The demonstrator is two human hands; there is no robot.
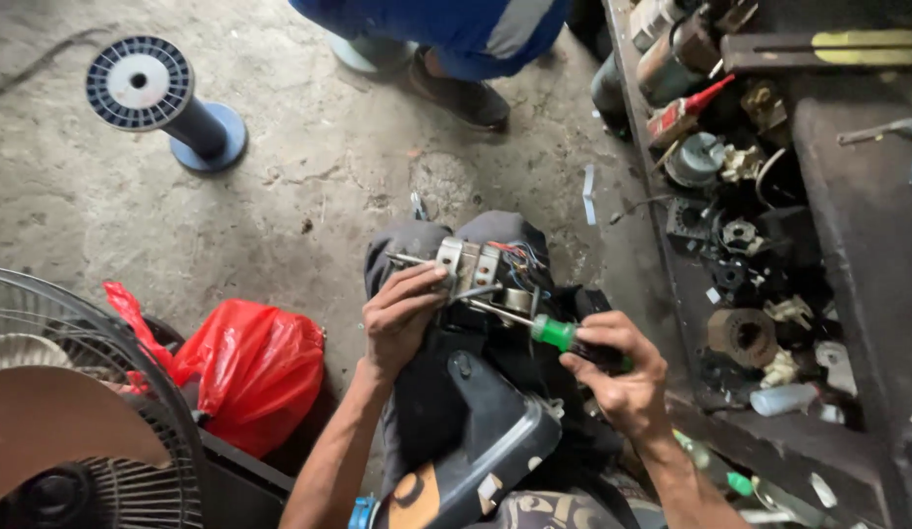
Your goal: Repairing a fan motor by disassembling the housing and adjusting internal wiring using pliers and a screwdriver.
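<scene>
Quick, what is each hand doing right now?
Left hand: closed on the motor.
Right hand: closed on the screwdriver.

Soft daylight, dim shelf, sharp focus

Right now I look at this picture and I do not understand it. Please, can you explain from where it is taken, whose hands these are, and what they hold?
There is one picture, from a camera worn on a person's head, looking down at their own lap and bare hands. The left hand steadies a small electric motor part with coloured wires, resting on the knee. The right hand grips a green-handled screwdriver whose tip points into that part. A dark plastic housing lies on the lap. On the concrete floor stand an empty wire spool, a red plastic bag and a fan guard. At right, a shelf holds oily spare parts. Another person's shoe shows at top.
</scene>
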